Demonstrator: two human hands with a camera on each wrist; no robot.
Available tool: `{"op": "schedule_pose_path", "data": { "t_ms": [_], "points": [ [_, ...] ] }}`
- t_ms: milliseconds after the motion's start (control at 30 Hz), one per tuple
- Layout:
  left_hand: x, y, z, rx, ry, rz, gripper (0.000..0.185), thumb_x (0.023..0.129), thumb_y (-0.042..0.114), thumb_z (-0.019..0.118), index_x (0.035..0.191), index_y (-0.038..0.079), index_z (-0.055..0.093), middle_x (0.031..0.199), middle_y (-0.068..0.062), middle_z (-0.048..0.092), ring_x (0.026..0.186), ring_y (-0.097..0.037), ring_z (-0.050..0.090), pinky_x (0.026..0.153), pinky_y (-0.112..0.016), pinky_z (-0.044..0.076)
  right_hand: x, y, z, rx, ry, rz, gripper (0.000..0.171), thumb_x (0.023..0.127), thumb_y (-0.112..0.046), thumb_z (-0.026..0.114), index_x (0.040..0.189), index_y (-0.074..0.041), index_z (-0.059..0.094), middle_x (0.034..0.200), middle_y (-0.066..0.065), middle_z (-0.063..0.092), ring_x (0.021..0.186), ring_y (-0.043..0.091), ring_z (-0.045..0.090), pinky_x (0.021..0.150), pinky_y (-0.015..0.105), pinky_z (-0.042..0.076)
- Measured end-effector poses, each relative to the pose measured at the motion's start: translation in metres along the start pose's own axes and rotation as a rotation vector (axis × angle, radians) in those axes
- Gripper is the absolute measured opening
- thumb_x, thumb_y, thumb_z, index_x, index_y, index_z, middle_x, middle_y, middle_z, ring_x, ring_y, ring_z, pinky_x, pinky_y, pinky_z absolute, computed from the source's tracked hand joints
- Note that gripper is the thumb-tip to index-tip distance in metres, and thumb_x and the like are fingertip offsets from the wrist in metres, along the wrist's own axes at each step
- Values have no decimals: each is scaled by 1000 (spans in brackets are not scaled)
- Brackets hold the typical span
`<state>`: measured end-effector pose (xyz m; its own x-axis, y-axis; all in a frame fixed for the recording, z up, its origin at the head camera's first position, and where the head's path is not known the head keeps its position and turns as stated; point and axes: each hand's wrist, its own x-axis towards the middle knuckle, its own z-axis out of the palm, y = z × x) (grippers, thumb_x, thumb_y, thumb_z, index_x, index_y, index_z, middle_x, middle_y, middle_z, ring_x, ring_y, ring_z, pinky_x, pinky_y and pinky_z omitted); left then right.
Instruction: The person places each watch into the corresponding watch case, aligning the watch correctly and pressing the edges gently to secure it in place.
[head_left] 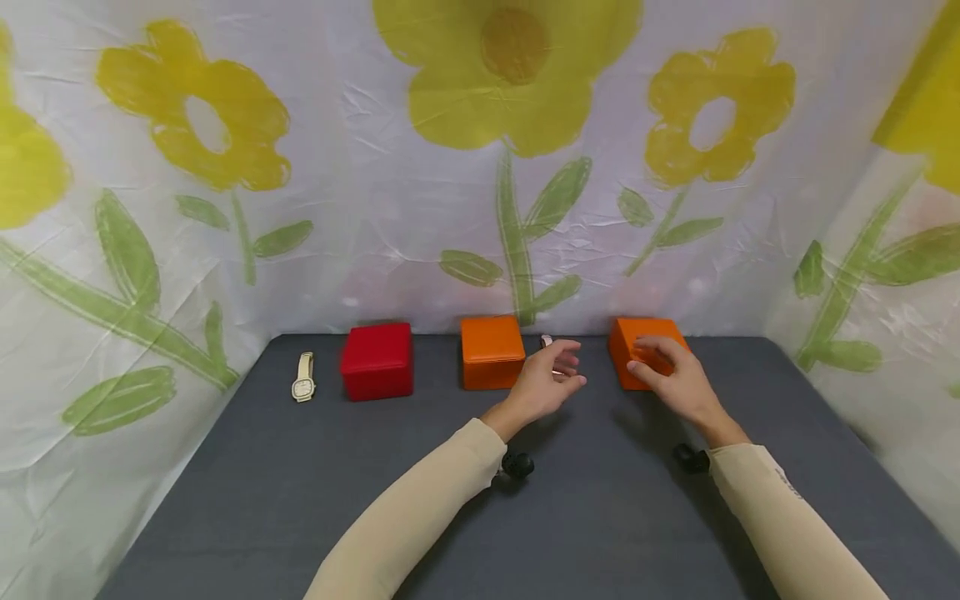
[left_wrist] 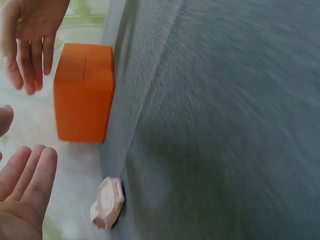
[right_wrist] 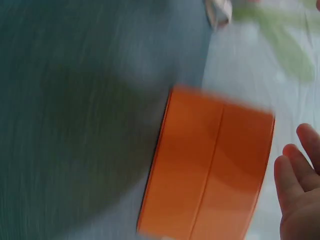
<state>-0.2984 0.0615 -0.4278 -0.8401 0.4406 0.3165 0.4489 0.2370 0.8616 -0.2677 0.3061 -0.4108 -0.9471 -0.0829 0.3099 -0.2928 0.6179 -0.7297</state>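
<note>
Both hands hover open near the right orange box.

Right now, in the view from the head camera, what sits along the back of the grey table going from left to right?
Cream wristwatch → red box → middle orange box → small pink watch, mostly hidden behind the left hand → right orange box under the right hand.

two orange boxes, one red box, two watches
</note>
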Motion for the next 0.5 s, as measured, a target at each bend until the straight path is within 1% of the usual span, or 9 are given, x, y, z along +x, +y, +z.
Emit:
{"op": "schedule_pose_path", "data": {
  "t_ms": [100,233,300,367,500],
  "points": [
    [-12,-3,-12,17,29,52,46,88,9,69,131,10,54,111,-9,61,96,-15,63,83,-21,51,2,-9,19,32,-21,-11,51,90,-38,65,130,-8,54,133,13,51,124,34,42,101,58,31],
    [-30,-7,-29,41,99,105,42,87,6,69,127,7,56,111,-11,62,97,-23,63,83,-22,51,9,-23,47,71,-48,-37,45,89,-34,68,126,-10,57,132,10,53,124,31,45,104,55,33],
    [-39,-9,-38,72,146,121,40,87,6,69,125,6,57,110,-10,62,96,-24,63,81,-23,52,12,-30,60,82,-55,-42,43,89,-31,69,125,-11,58,130,9,54,123,31,47,104,54,34],
    [-46,-12,-47,116,199,132,38,87,6,69,123,4,58,108,-10,61,95,-22,62,79,-24,53,16,-36,71,91,-61,-40,42,88,-28,70,125,-11,58,128,10,55,122,32,49,103,53,36],
    [-54,-17,-66,202,333,150,37,85,6,71,119,0,60,107,-13,58,92,-24,59,77,-31,53,26,-46,89,107,-79,-31,44,88,-24,69,127,-8,56,129,13,56,121,35,50,102,51,38]
  ]
}}
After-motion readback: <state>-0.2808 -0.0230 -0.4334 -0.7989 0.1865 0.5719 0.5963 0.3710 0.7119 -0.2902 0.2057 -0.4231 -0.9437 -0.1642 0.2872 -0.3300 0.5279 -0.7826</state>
